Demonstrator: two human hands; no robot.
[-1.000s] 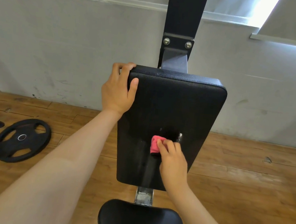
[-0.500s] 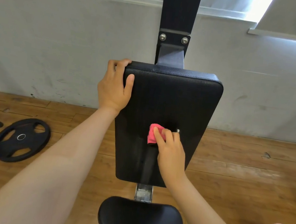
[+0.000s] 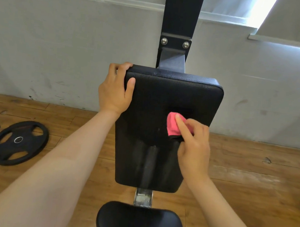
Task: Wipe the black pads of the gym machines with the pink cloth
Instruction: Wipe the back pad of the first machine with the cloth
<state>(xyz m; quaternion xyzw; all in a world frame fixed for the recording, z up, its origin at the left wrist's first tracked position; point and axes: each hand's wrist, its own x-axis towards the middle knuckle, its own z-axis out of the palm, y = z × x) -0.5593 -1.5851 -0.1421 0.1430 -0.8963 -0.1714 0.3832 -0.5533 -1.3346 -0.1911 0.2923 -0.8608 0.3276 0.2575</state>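
Left hand [image 3: 113, 89] is gripping the top left corner of the black back pad [image 3: 165, 100], fingers hooked over the edge, while the right hand [image 3: 194, 145] pinches the bunched pink cloth [image 3: 173, 125] against the pad's right-middle, seat pad [image 3: 139, 223] sitting below.

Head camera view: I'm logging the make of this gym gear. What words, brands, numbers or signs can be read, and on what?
None can be read.
Black padded backrest: plain, no label shows.
Pink cloth: plain.
Round black weight plate on the wooden floor: any raised marks are too small and blurred to read.
Black steel upright post: two bolts, no print.
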